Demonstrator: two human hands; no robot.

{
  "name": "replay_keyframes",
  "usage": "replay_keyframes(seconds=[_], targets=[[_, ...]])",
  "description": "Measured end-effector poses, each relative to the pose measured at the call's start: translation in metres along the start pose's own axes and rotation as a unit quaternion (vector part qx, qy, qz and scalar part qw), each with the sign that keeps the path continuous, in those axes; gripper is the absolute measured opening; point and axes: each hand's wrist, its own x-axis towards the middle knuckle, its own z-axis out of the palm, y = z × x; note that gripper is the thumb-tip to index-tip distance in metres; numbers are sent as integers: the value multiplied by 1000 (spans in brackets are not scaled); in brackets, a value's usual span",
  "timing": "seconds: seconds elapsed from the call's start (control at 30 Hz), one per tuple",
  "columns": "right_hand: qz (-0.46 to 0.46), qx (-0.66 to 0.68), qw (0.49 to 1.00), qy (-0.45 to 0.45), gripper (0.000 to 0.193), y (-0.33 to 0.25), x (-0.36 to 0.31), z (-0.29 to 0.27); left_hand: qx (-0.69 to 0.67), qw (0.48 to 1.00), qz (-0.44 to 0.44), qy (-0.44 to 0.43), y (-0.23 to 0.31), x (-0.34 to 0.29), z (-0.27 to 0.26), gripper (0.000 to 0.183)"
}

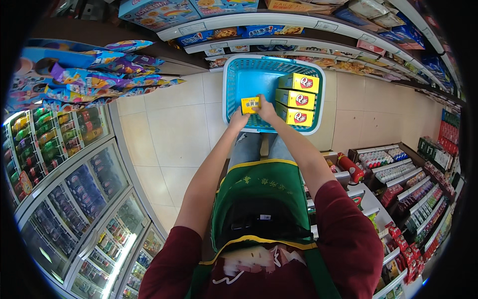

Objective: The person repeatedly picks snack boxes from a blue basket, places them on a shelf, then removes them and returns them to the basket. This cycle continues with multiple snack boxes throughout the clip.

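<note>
A small yellow box (247,105) with dark printing is held between my two hands, low over the left part of a blue plastic shopping basket (230,82) with a pale rim. My left hand (239,120) grips the box's near left side. On its right side, the fingers of my right hand (266,110) are closed. Three larger yellow-and-white boxes stand in a row along the basket's right side: a far one (300,82), a middle one (296,99) and a near one (295,115). The basket's blue floor shows to their left.
Snack shelves (279,22) run along the far side. Hanging snack bags (109,74) jut out at the left, above glass-door drink coolers (94,194). Right of me stand a candy rack (398,174) and a red cylinder (350,167). Pale tiles (174,129) cover the floor.
</note>
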Motion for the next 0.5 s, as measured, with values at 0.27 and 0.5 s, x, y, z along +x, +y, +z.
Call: replay_keyframes(seconds=[0.27, 0.5], targets=[[-35, 31, 999, 7, 62, 10, 5, 1, 10, 1000, 0, 6, -19, 30, 9, 66], [-6, 30, 999, -22, 73, 13, -7, 29, 31, 999, 0, 39, -7, 20, 8, 59]])
